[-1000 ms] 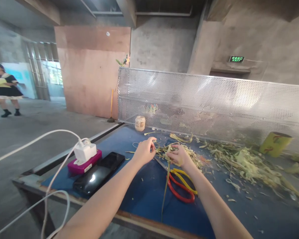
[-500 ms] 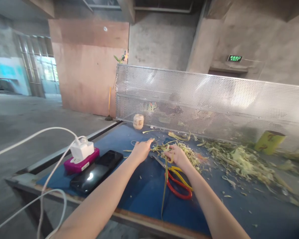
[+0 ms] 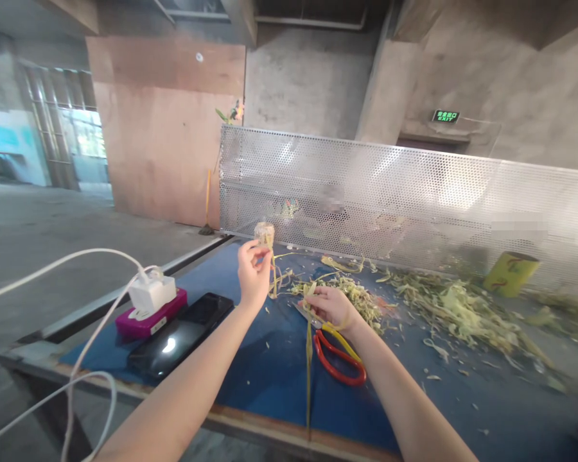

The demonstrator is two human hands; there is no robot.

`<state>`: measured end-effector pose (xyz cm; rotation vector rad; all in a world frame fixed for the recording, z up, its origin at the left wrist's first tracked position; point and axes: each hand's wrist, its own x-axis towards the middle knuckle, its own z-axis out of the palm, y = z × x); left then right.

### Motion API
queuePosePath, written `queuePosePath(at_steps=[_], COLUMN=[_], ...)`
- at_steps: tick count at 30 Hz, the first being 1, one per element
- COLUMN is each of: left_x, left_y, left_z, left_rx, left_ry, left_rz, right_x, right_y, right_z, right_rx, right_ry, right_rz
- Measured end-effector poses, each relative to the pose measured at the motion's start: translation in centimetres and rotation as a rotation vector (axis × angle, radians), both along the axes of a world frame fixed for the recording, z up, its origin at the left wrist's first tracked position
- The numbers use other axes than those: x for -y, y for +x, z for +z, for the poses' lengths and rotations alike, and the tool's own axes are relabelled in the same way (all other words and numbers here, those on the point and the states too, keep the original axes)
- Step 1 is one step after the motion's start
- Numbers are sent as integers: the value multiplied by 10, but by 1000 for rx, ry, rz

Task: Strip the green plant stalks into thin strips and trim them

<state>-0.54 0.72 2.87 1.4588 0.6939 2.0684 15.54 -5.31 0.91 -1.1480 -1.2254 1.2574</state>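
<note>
Yellowish strip (image 3: pixel 309 372) is pinched near frame centre by the right hand (image 3: pixel 331 306), apparently high so its tail hangs free; another strand (image 3: pixel 274 277) seems pinched by the left hand (image 3: pixel 254 274). Scissors (image 3: pixel 347 381) lie alongside, presumably for ready reach.

Workshop-like area within a bare concrete building. Unpainted walls (image 3: pixel 298 83) are rising behind the table (image 3: pixel 264 378), while a beam (image 3: pixel 238 19) and a pipe (image 3: pixel 313 21) are running exposed overhead. An illuminated exit sign (image 3: pixel 446 116) is marking premises other than a home. A perforated metal screen (image 3: pixel 390 186) is bordering the table, where scissors (image 3: pixel 349 380) and shredded plant material (image 3: pixel 467 311) are lying, indicating handwork.
</note>
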Motion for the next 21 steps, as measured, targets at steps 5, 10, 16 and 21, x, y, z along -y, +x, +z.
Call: queuePosePath(at_steps=[5, 10, 16, 21], left_x=[1, 8, 19, 26], left_y=[-2, 0, 9, 14], left_z=[7, 11, 10, 6], left_rx=[105, 118, 108, 58], left_ry=[133, 235, 215, 167], left_rz=[66, 50, -58, -235], right_x=[7, 10, 14, 8], right_y=[1, -1, -6, 0], right_z=[4, 8, 11, 10], right_rx=[-63, -184, -397, -522], right_ry=[-8, -37, -39, 95], right_rz=[17, 30, 74, -37])
